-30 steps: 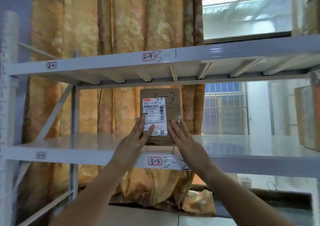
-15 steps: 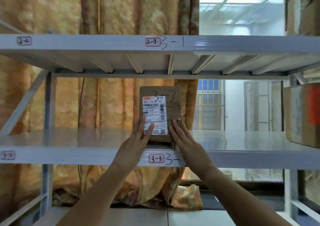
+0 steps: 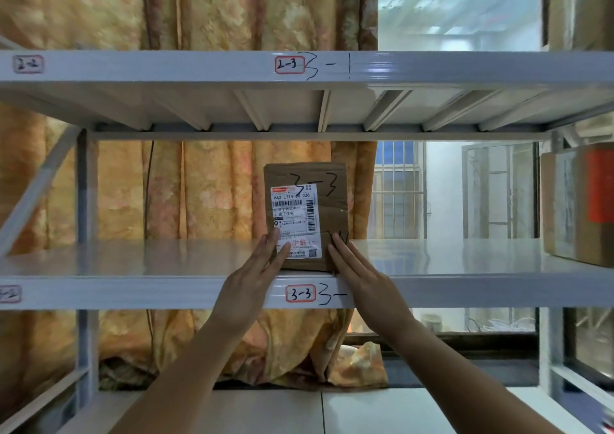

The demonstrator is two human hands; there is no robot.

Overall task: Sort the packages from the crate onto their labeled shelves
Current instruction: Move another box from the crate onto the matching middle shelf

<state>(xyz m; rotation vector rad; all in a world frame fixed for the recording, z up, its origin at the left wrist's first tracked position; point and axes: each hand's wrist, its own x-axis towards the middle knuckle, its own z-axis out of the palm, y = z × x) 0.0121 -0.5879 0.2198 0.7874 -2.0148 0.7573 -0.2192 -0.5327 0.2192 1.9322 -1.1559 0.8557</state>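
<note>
A brown cardboard package [image 3: 329, 201] marked "3-3" with a white shipping label stands upright on the middle shelf [image 3: 166, 261], right above the red-framed "3-3" shelf tag [image 3: 300, 293]. My left hand [image 3: 255, 274] has straight fingers laid flat against the package's lower left front. On the lower right front lie the straight fingers of my right hand [image 3: 362, 277]. Neither hand curls round the package.
The upper shelf beam [image 3: 465, 66] carries a "2-3" tag [image 3: 289, 65]. A larger cardboard box with a red patch [image 3: 578, 204] sits at the right end of the middle shelf. An orange curtain [image 3: 206, 188] hangs behind; a barred window [image 3: 397, 191] is at the right.
The view has shifted left to right and down slightly. The package stands a little deeper on the shelf; both hands stay flat against its front.
</note>
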